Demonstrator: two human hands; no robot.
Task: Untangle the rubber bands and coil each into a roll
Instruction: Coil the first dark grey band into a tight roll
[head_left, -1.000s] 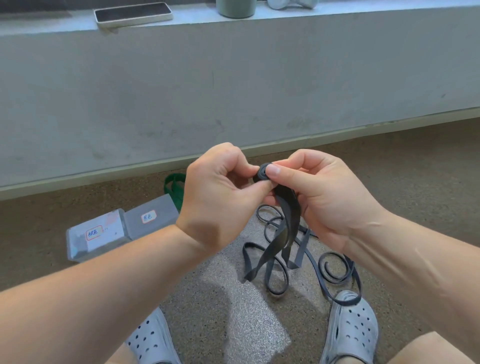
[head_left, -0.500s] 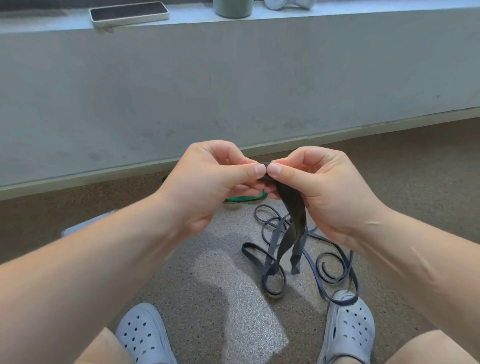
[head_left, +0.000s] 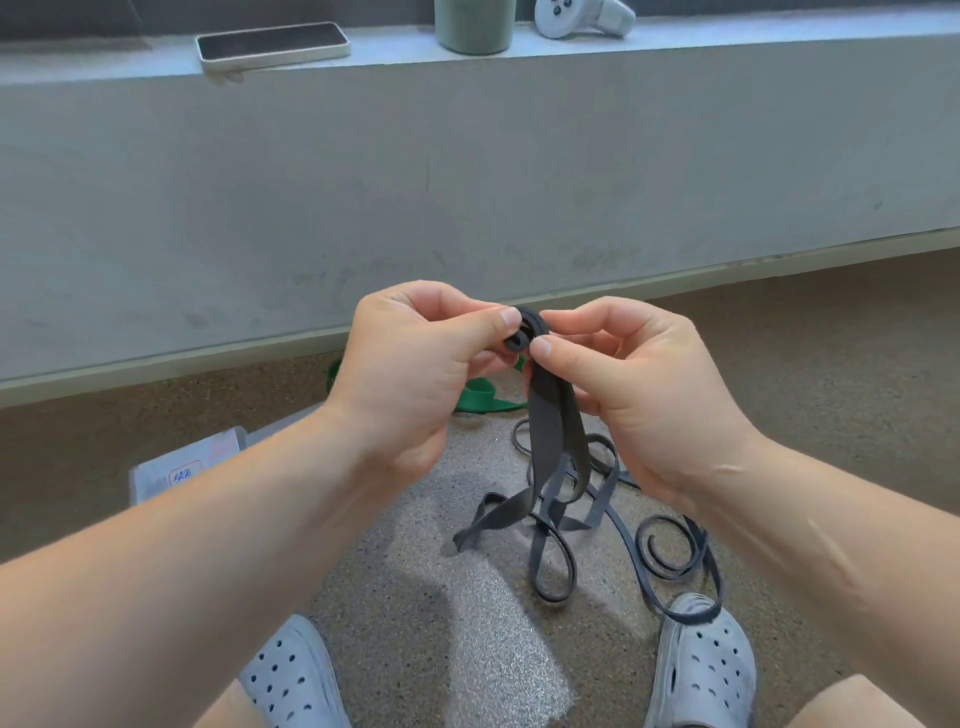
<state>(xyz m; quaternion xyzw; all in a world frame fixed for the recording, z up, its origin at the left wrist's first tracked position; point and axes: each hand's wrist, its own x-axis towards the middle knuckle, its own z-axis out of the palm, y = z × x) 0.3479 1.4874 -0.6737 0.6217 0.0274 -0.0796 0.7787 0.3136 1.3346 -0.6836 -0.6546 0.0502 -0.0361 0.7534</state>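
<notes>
1. Rubber band roll (head_left: 525, 332) near frame centre, pinched between left hand (head_left: 410, 374) at 9 o'clock and right hand (head_left: 639, 395) at 3 o'clock.
2. Barely begun, seemingly: few turns wound, long grey tail (head_left: 550, 452) hanging toward 6 o'clock.
3. Left to do: tangled grey bands (head_left: 602, 501) on floor (head_left: 831, 415) at 5 o'clock, green band (head_left: 485, 397) at 7 o'clock.
4. Box label (head_left: 184, 475) at 8 o'clock: red border, blue writing too blurred to read.
</notes>
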